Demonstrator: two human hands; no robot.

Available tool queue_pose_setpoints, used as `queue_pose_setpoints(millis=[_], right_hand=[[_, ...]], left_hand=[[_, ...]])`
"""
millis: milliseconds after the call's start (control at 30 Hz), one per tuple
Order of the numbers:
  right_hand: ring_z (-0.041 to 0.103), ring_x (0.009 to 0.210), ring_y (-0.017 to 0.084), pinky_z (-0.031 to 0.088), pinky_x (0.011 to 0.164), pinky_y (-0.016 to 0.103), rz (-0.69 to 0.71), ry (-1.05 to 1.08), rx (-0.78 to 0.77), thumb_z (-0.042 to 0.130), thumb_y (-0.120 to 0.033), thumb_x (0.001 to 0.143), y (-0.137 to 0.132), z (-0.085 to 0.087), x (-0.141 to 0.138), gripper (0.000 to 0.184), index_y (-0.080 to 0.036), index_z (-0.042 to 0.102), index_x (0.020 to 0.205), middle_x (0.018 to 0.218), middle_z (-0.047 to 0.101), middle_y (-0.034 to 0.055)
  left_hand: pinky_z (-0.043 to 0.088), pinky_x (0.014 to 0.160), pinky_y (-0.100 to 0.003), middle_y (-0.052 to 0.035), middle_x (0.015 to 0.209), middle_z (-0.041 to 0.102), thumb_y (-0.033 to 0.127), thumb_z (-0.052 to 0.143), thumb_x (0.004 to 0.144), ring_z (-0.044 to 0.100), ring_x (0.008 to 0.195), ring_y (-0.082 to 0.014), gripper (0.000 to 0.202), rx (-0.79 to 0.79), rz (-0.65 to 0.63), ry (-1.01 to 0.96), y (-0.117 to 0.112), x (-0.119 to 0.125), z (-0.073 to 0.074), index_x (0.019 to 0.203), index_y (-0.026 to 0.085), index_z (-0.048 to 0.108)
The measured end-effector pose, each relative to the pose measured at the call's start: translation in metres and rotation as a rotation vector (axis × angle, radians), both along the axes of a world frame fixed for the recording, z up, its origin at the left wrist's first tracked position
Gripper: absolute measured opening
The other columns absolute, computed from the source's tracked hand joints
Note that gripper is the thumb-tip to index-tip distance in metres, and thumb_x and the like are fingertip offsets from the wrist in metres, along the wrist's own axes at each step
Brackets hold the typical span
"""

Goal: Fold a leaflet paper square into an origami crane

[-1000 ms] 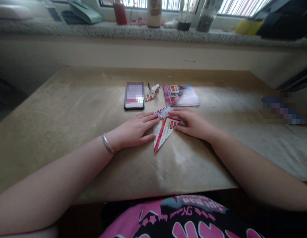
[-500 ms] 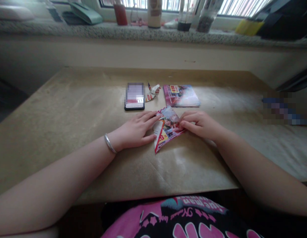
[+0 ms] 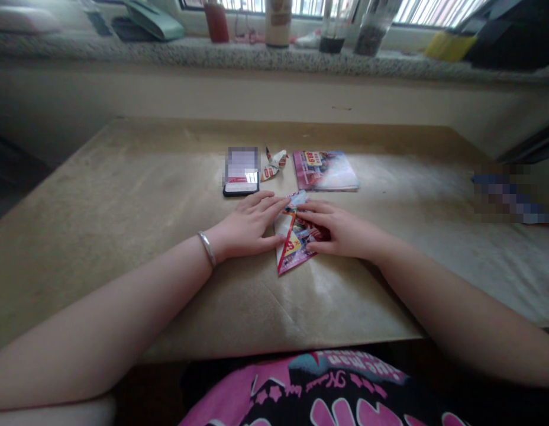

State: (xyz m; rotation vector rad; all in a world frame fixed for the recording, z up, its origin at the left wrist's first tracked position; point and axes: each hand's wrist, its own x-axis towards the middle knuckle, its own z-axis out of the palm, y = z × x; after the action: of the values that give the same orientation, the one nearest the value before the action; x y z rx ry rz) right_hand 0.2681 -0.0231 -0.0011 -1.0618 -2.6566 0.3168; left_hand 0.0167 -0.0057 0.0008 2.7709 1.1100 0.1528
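Observation:
A colourful printed sheet of paper (image 3: 293, 244), partly folded with its near corner pointing at me, lies flat on the table (image 3: 136, 236). My left hand (image 3: 254, 228) rests on its left side, fingers stretched out and a silver bangle on the wrist. On the right part of the paper lies my right hand (image 3: 339, 229), its fingers spread and the thumb near the lower right edge. The two hands' index fingertips nearly meet at the upper part of the sheet. Some of the paper is hidden under the fingers.
Beyond my hands are a phone (image 3: 241, 171), a folded paper figure (image 3: 274, 164) and a stack of printed paper squares (image 3: 326, 170). A blurred bluish item (image 3: 512, 198) lies at the right. Several jars and bottles, among them a red one (image 3: 216, 22), stand on the stone windowsill (image 3: 177, 54).
My right hand has moved left over the paper, from pinching its right corner to lying spread on it. That right corner no longer sticks out. My left hand has shifted slightly to the right.

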Motion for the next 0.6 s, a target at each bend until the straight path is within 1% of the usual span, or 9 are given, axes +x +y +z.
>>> queue_pose_setpoints(millis=[100, 200, 300, 367, 400, 500, 600], right_hand=[[0.044, 0.135, 0.033, 0.036, 0.112, 0.05, -0.014, 0.0, 0.01, 0.068, -0.043, 0.078, 0.002, -0.002, -0.002, 0.07, -0.014, 0.05, 0.139, 0.144, 0.049, 0.0177], [0.042, 0.136, 0.033, 0.034, 0.114, 0.05, -0.019, -0.01, 0.015, 0.067, -0.046, 0.078, 0.004, -0.003, -0.002, 0.075, -0.012, 0.047, 0.142, 0.146, 0.047, 0.0181], [0.041, 0.137, 0.033, 0.033, 0.114, 0.05, -0.023, -0.007, 0.003, 0.067, -0.047, 0.077, 0.004, -0.003, 0.0, 0.076, -0.012, 0.047, 0.142, 0.145, 0.047, 0.0181], [0.041, 0.137, 0.033, 0.033, 0.114, 0.051, -0.018, 0.015, -0.015, 0.068, -0.046, 0.077, 0.004, -0.002, 0.001, 0.076, -0.014, 0.047, 0.142, 0.145, 0.047, 0.0178], [0.04, 0.137, 0.033, 0.033, 0.114, 0.051, -0.013, 0.026, -0.026, 0.069, -0.045, 0.077, 0.005, -0.002, 0.002, 0.075, -0.014, 0.047, 0.142, 0.146, 0.047, 0.0175], [0.039, 0.138, 0.032, 0.032, 0.115, 0.052, 0.003, 0.046, -0.055, 0.069, -0.043, 0.077, 0.006, -0.001, 0.006, 0.074, -0.015, 0.048, 0.142, 0.146, 0.047, 0.0162], [0.038, 0.139, 0.032, 0.032, 0.116, 0.05, 0.019, 0.037, -0.077, 0.07, -0.043, 0.077, 0.007, 0.0, 0.01, 0.072, -0.015, 0.05, 0.14, 0.146, 0.047, 0.0155]], left_hand=[[0.024, 0.117, -0.046, -0.014, 0.144, 0.043, 0.056, 0.048, 0.088, 0.034, 0.136, -0.0302, 0.074, 0.002, -0.004, -0.114, 0.003, 0.001, 0.0, 0.148, 0.015, 0.03], [0.034, 0.111, -0.045, -0.0148, 0.135, 0.05, 0.051, 0.047, 0.09, 0.044, 0.126, -0.0275, 0.063, -0.01, 0.001, -0.317, 0.005, -0.002, 0.0, 0.14, 0.014, 0.039], [0.044, 0.099, -0.04, -0.0105, 0.112, 0.059, 0.042, 0.047, 0.092, 0.056, 0.107, -0.0215, 0.047, -0.011, 0.01, -0.53, 0.005, -0.007, 0.0, 0.13, 0.015, 0.046], [0.047, 0.094, -0.038, -0.0068, 0.1, 0.06, 0.035, 0.05, 0.091, 0.058, 0.097, -0.0185, 0.039, 0.025, 0.012, -0.595, 0.005, -0.009, 0.001, 0.126, 0.018, 0.048], [0.046, 0.094, -0.038, -0.0059, 0.096, 0.061, 0.031, 0.052, 0.09, 0.058, 0.096, -0.0185, 0.037, 0.057, 0.011, -0.587, 0.004, -0.009, 0.002, 0.124, 0.018, 0.05], [0.044, 0.097, -0.043, -0.0051, 0.087, 0.065, 0.027, 0.053, 0.087, 0.057, 0.097, -0.0219, 0.027, 0.149, 0.03, -0.462, 0.0, -0.008, 0.008, 0.112, 0.018, 0.059], [0.043, 0.099, -0.043, -0.0081, 0.1, 0.068, 0.024, 0.05, 0.087, 0.057, 0.104, -0.0235, 0.03, 0.186, -0.023, -0.319, -0.003, -0.009, 0.012, 0.113, 0.017, 0.064]])
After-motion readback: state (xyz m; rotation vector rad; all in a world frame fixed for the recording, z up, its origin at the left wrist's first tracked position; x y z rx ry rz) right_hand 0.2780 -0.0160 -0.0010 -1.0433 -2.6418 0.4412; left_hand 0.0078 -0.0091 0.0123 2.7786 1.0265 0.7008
